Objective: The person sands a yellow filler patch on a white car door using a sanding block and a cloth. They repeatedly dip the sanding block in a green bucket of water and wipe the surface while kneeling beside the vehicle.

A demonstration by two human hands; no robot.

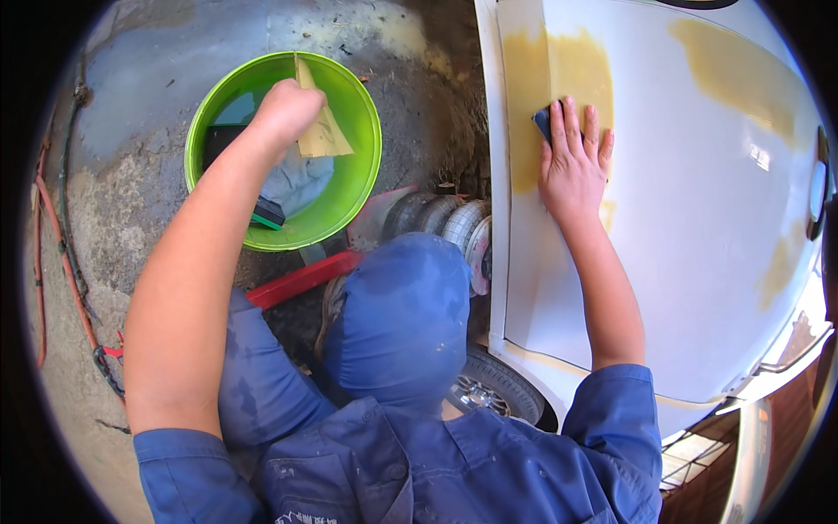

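Observation:
Over the green bucket, my left hand is closed round a stiff yellow-tan sheet. The sheet's lower edge hangs inside the bucket's rim. Inside lie water, a grey cloth and a dark block with a green edge; my forearm hides part of them. On the white car panel, my right hand lies flat with fingers apart, pressing a dark blue-grey pad against a yellowish patch. Most of that pad is under my fingers.
A red metal bar and several stacked round rolls sit between the bucket and the car. My blue-clad knee is beside them, near a car wheel. Hoses run along the wet concrete floor at left.

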